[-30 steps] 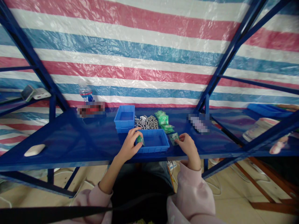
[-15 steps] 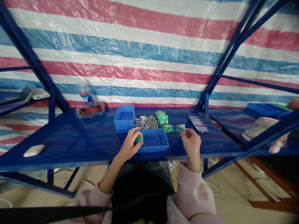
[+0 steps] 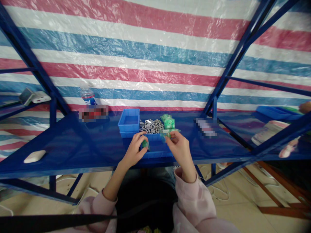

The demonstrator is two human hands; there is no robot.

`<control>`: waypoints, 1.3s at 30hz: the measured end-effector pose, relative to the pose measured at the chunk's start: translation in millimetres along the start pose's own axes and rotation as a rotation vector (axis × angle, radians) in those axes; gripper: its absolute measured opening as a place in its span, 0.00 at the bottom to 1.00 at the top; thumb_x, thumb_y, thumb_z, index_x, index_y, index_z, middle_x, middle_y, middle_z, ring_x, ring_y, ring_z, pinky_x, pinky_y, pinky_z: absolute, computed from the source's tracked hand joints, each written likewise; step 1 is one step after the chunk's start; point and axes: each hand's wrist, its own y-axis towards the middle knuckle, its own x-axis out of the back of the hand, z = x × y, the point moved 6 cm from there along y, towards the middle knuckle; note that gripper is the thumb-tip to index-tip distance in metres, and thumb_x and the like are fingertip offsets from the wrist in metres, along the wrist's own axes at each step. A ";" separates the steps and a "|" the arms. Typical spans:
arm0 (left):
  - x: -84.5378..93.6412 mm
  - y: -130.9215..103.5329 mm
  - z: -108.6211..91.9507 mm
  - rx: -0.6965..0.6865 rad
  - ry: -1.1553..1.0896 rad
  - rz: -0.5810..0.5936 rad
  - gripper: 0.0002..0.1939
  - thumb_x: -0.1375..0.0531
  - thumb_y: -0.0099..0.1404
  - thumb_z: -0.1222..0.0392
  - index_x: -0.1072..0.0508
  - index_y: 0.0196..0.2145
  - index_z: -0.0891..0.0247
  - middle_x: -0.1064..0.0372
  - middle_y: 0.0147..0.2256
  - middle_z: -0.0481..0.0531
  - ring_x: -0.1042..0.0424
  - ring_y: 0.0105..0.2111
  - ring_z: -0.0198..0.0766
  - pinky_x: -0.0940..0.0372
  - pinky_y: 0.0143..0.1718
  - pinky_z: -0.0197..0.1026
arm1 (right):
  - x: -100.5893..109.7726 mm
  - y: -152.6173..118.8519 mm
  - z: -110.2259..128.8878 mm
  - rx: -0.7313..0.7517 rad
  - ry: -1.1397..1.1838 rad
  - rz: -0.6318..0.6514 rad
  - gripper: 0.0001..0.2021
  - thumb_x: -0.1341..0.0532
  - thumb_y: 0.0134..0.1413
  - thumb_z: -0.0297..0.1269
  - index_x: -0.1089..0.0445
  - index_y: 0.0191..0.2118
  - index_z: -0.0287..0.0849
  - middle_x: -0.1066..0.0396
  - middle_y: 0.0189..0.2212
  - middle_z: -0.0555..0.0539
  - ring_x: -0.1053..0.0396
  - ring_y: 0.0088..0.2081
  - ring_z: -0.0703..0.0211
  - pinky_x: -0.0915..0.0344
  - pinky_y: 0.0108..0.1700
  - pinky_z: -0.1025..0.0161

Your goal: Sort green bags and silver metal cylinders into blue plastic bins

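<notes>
My left hand is closed around a small green plastic packet at the left end of the front blue tray. Above that tray's right part, my right hand pinches another clear and green packet. Beyond the tray lies a heap of short silver metal cylinders. To the right of the heap is a pile of green packets. What the held packets contain is too small to make out.
Stacked blue bins stand left of the cylinders. A phone lies at right, a white mouse-shaped object at far left, and a bottle at the back. Blue frame bars flank the table. Another person's hand shows at far right.
My right hand has moved left with its packet, from beside the tray to over it. My left hand has stayed in place, still holding its packet.
</notes>
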 end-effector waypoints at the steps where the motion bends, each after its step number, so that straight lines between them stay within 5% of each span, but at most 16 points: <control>1: -0.1 -0.1 0.1 0.000 0.001 0.000 0.09 0.46 0.62 0.67 0.34 0.40 0.60 0.42 0.56 0.57 0.45 0.59 0.49 0.48 0.60 0.54 | -5.5 -0.5 1.7 0.003 -0.043 0.042 0.08 0.41 0.50 0.42 0.33 0.32 0.42 0.28 0.25 0.48 0.30 0.24 0.59 0.36 0.29 0.65; 10: -0.2 0.2 -0.5 -0.011 0.013 -0.002 0.09 0.46 0.62 0.66 0.34 0.41 0.60 0.42 0.56 0.57 0.45 0.59 0.49 0.48 0.59 0.55 | -34.7 -3.8 12.2 -0.057 -0.442 0.227 0.04 0.39 0.51 0.38 0.28 0.32 0.46 0.26 0.25 0.50 0.28 0.30 0.58 0.42 0.30 0.66; 23: -1.6 -0.1 1.3 -0.025 0.018 -0.011 0.10 0.45 0.61 0.68 0.35 0.42 0.60 0.41 0.56 0.57 0.44 0.58 0.48 0.47 0.60 0.53 | -60.9 -8.7 21.2 -0.051 -0.452 0.400 0.13 0.44 0.57 0.45 0.24 0.37 0.49 0.23 0.29 0.48 0.26 0.35 0.53 0.42 0.31 0.64; 39: -3.2 -0.4 2.8 -0.092 0.033 -0.013 0.16 0.44 0.65 0.62 0.31 0.51 0.58 0.42 0.57 0.57 0.44 0.58 0.49 0.48 0.61 0.53 | -67.4 -14.9 27.6 0.058 -0.532 0.571 0.18 0.55 0.63 0.34 0.27 0.42 0.42 0.24 0.40 0.43 0.27 0.42 0.54 0.41 0.38 0.64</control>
